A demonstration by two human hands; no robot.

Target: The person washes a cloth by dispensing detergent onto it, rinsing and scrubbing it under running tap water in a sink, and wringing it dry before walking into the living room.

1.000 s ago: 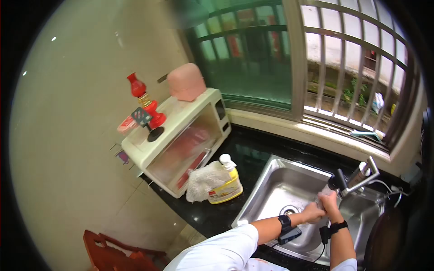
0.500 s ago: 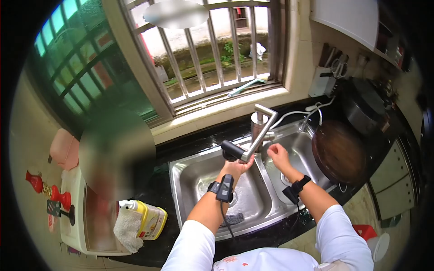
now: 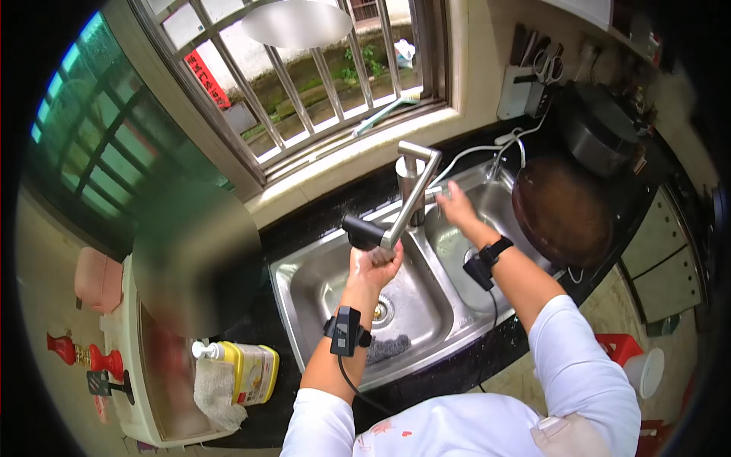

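Under the black spout of the faucet, my left hand is turned palm up with fingers apart and water on it, holding nothing. My right hand is beside the faucet's side lever, over the back of the right basin; its fingers are partly smeared, and I cannot tell whether they touch the lever. A dark grey cloth lies at the front of the left basin. Both wrists wear black straps with small devices and cables.
Left of the sink are a yellow pump bottle and a grey-white cloth, beside a white cabinet-like appliance. A large brown round lid, a dark pot and a knife holder stand right.
My left hand has turned palm up under the spout. My right hand has parted from it and moved across to the lever side. The view has swung to the right.
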